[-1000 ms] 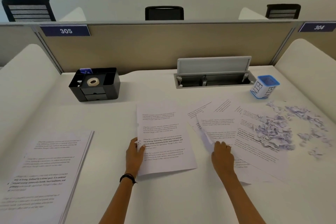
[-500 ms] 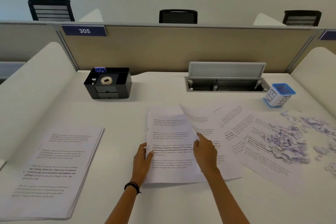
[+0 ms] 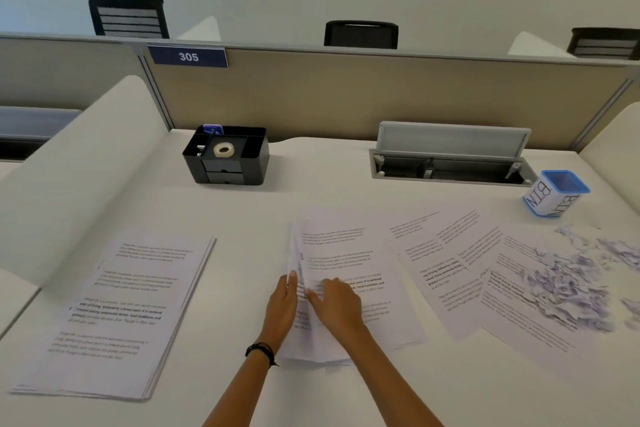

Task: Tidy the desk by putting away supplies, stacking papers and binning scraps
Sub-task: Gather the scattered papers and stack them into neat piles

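Centre of frame, low: small pile of printed sheets flat on the white counter, white paper with black text and some bold lines, left edges fanned and slightly lifted, not squared up. Left hand sits against the pile's left edge, fingers straight and pointing up the frame, thumb not visible, nothing clearly pinched. Right hand lies on top of the pile, fingers fairly flat and pointing left, pressing the top sheet, touching the left hand's side. Black wristband on the left wrist. Lower left of frame: bigger neat stack of papers, same print, well apart from the pile. Right of the pile: several loose sheets overlapping at angles, the nearest one tucked under the pile's right side. Far right: one sheet carries a heap of torn paper scraps, white-purple, with more spilling onto the counter toward the right edge. Just above the scraps: small blue-rimmed cup marked BIN, upright. Upper centre-left: black desk organizer with a tape roll in its top tray. Upper right of centre: open cable hatch in the counter, lid up. Behind: beige partition with a blue 305 label; chair backs above it.
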Demonstrator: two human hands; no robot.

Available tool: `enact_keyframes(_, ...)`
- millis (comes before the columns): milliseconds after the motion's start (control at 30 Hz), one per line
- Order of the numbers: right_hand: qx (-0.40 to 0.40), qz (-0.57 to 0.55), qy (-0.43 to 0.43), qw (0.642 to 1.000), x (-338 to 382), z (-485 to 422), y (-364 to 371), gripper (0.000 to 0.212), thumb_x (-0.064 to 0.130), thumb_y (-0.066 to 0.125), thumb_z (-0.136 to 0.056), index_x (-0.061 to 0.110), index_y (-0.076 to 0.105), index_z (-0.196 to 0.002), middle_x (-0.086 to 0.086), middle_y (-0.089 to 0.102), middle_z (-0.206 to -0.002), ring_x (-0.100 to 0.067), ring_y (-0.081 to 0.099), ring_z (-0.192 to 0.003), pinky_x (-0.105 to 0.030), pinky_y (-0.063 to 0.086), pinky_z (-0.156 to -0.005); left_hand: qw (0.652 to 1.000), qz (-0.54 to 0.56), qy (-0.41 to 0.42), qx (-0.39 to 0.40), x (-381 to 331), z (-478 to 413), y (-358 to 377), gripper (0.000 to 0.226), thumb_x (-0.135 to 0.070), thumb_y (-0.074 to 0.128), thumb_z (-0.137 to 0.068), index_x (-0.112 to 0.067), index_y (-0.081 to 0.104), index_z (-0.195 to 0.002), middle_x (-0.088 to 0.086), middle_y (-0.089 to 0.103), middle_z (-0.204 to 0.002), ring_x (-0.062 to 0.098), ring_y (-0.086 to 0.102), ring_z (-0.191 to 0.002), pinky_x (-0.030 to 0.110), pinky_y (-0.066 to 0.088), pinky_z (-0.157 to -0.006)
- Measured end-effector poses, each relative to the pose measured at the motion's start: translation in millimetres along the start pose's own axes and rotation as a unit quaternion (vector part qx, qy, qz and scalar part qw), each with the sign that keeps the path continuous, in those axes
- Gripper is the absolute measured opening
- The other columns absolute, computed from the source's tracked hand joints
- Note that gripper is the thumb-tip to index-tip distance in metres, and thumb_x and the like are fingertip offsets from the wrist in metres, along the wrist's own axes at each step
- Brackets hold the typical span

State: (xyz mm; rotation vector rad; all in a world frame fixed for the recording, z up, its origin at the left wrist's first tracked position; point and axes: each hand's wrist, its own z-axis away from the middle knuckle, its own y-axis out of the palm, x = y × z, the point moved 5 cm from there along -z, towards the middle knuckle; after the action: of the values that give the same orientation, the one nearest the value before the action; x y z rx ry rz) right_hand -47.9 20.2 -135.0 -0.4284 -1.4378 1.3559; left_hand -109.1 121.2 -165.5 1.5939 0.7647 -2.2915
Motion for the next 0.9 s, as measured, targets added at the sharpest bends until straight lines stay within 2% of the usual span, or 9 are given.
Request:
enact_keyframes(100, 0.056, -0.043, -0.007, 0.997, -2, 2, 3, 0.066, 0.064, 0.030, -0.086, 0.011, 0.060, -0.111, -0.008, 0.059, -0.112, -0.022, 0.057, -0.102, -0.032, 0.045, -0.080, 1.000, -0.020, -0.011, -0.001, -5, -3, 1, 0.048, -0.058, 0.031, -0.089, -0.023, 0.050, -0.117, -0.007, 0.060, -0.108, 0.013, 0.057, -0.099, 0.027, 0.042, -0.085)
enact_keyframes(167, 0.051, -0.140, -0.009, 0.989, -11, 0, -8, 0.044, 0.048, 0.041, -0.092, 0.015, 0.062, -0.112, -0.003, 0.064, -0.115, -0.016, 0.060, -0.103, -0.029, 0.047, -0.087, 0.999, -0.052, -0.015, -0.003, -7, -3, 1, 0.045, -0.054, 0.045, -0.088, -0.021, 0.047, -0.118, -0.007, 0.059, -0.109, 0.012, 0.056, -0.097, 0.026, 0.041, -0.081)
enact_keyframes(233, -0.028, -0.200, 0.017, 0.979, -35, -5, -29, 0.027, 0.028, 0.048, -0.093, 0.014, 0.062, -0.112, -0.004, 0.063, -0.117, -0.014, 0.059, -0.103, -0.024, 0.044, -0.088, 0.997, -0.074, -0.010, -0.001, -8, -1, 1, 0.041, -0.043, 0.054, -0.088, -0.018, 0.045, -0.120, -0.005, 0.059, -0.113, 0.011, 0.055, -0.093, 0.024, 0.043, -0.077)
enact_keyframes(333, -0.148, -0.117, 0.093, 0.978, -84, -7, -57, 0.031, 0.020, 0.051, -0.091, 0.009, 0.054, -0.120, -0.012, 0.055, -0.121, -0.022, 0.054, -0.107, -0.024, 0.042, -0.083, 0.996, -0.086, -0.007, -0.001, -9, 1, 1, 0.042, -0.038, 0.053, -0.089, -0.015, 0.042, -0.123, -0.002, 0.058, -0.119, 0.012, 0.055, -0.094, 0.024, 0.044, -0.078)
enact_keyframes(433, -0.119, 0.013, 0.169, 0.978, -117, -7, -62, 0.041, 0.026, 0.049, -0.092, 0.008, 0.041, -0.128, -0.017, 0.048, -0.123, -0.027, 0.048, -0.111, -0.033, 0.046, -0.085, 0.996, -0.090, -0.007, -0.008, -11, 2, 3, 0.045, -0.038, 0.051, -0.091, -0.013, 0.041, -0.126, 0.003, 0.056, -0.127, 0.020, 0.057, -0.107, 0.026, 0.044, -0.081)
enact_keyframes(567, -0.070, -0.048, 0.170, 0.982, -116, -3, -50, 0.047, 0.027, 0.046, -0.093, 0.005, 0.035, -0.133, -0.019, 0.044, -0.128, -0.031, 0.046, -0.116, -0.037, 0.044, -0.090, 0.997, -0.083, -0.007, -0.008, -14, 6, 5, 0.045, -0.035, 0.049, -0.093, -0.010, 0.038, -0.129, -0.001, 0.052, -0.122, 0.022, 0.051, -0.116, 0.022, 0.036, -0.083)
enact_keyframes(700, -0.017, -0.097, 0.135, 0.986, -99, 0, -34, 0.043, 0.028, 0.044, -0.094, 0.008, 0.040, -0.132, -0.015, 0.048, -0.127, -0.028, 0.050, -0.115, -0.031, 0.041, -0.090, 0.997, -0.080, 0.011, 0.001, -8, 2, 3, 0.036, -0.026, 0.048, -0.094, -0.012, 0.039, -0.126, 0.005, 0.054, -0.128, 0.020, 0.056, -0.107, 0.025, 0.045, -0.083)
enact_keyframes(800, -0.040, -0.123, 0.128, 0.983, -96, 2, -35, 0.041, 0.027, 0.046, -0.094, 0.008, 0.044, -0.130, -0.014, 0.051, -0.125, -0.026, 0.053, -0.112, -0.031, 0.043, -0.090, 0.998, -0.059, 0.038, 0.001, -10, 3, -4, 0.030, -0.012, 0.046, -0.094, -0.011, 0.042, -0.124, 0.004, 0.057, -0.122, 0.013, 0.054, -0.100, 0.023, 0.046, -0.085)
enact_keyframes(900, -0.079, -0.148, 0.130, 0.977, -102, 6, -38, 0.048, 0.025, 0.048, -0.093, 0.007, 0.036, -0.136, -0.016, 0.042, -0.133, -0.029, 0.045, -0.122, -0.036, 0.041, -0.097, 0.997, -0.033, 0.071, -0.009, -18, 4, -14, 0.025, -0.010, 0.047, -0.094, -0.016, 0.044, -0.118, -0.003, 0.058, -0.111, 0.010, 0.058, -0.097, 0.023, 0.052, -0.084)
